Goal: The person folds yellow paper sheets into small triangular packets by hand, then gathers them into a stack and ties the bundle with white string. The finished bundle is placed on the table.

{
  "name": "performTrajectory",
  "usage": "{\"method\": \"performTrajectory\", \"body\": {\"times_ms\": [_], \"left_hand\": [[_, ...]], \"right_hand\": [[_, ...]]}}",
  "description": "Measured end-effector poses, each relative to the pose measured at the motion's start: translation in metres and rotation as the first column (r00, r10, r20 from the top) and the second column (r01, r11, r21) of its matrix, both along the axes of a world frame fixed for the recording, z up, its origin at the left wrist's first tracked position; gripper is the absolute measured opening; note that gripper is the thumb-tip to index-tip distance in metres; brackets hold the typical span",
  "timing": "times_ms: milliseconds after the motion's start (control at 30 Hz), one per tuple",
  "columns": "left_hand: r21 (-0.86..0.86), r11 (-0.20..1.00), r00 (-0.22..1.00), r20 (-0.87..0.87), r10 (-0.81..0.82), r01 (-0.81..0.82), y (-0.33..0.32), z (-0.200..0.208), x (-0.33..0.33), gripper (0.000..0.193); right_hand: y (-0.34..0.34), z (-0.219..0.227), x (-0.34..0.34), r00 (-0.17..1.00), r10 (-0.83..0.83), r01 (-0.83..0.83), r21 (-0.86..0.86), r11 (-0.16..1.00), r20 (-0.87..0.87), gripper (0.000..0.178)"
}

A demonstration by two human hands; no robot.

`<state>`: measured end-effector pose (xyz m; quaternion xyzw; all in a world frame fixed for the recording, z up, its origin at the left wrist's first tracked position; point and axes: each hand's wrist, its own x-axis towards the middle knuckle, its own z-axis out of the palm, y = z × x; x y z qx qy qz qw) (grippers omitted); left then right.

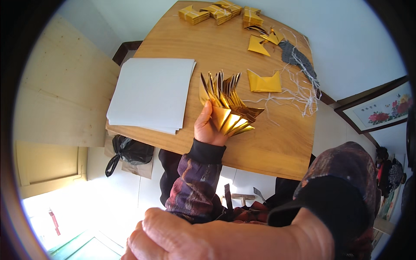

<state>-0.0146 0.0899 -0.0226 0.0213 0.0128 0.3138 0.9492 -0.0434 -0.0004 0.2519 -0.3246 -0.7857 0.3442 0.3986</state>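
- holding a fanned bunch of folded gold paper above the near part of the wooden table: the left hand, fingers wrapped round the bunch's lower end, thumb on its left side.
- the folds splay upward and rightward from the left fingers; presumably gripped at the base so the points can spread without slipping out.
- left palm appears turned up, wrist roughly in line with the forearm, which reaches forward from the body.
- right hand well nearer the camera than the left fingers, forearm crossing before the body; fingers look curled, tips hidden. whether they grip anything: cannot tell.
- left of the left fingers, apart: white sheets, squared into a pile, perhaps to stay out of the way.
- right of the left fingers: one gold piece, lying flat near tangled white strings.
- farther beyond the fingers: loose gold pieces near a grey cloth, then banded gold stacks, likely kept back for reach room.
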Motion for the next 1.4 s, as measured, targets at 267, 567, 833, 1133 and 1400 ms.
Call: {"method": "performTrajectory", "body": {"times_ms": [267, 567, 833, 1133, 1400], "left_hand": [[0.005, 0.997, 0.996, -0.043, 0.079, -0.079, 0.000, 0.005, 0.003, 0.033], [0.054, 0.998, 0.997, 0.065, -0.043, 0.040, 0.001, 0.015, -0.002, 0.048], [0.040, 0.999, 1.000, 0.006, 0.026, -0.026, 0.001, 0.016, -0.004, 0.047], [0.047, 0.996, 0.995, -0.061, 0.076, -0.073, 0.000, 0.007, 0.001, 0.051], [0.058, 0.994, 0.989, -0.109, 0.099, -0.093, -0.001, 0.003, 0.001, 0.051]], "right_hand": [[-0.002, 0.012, 0.024, 0.655, -0.113, 0.016, 0.135, 0.991, 0.747, 0.015], [-0.006, 0.022, 0.049, 0.450, -0.104, 0.049, 0.092, 0.995, 0.887, 0.013], [0.027, -0.099, 0.223, 0.198, -0.610, 0.735, 0.296, 0.611, 0.767, 0.027], [0.037, -0.188, 0.266, 0.093, -0.437, 0.750, 0.225, 0.622, 0.895, 0.037], [0.049, -0.170, 0.269, 0.113, -0.557, 0.698, 0.333, 0.634, 0.823, 0.019]]}}
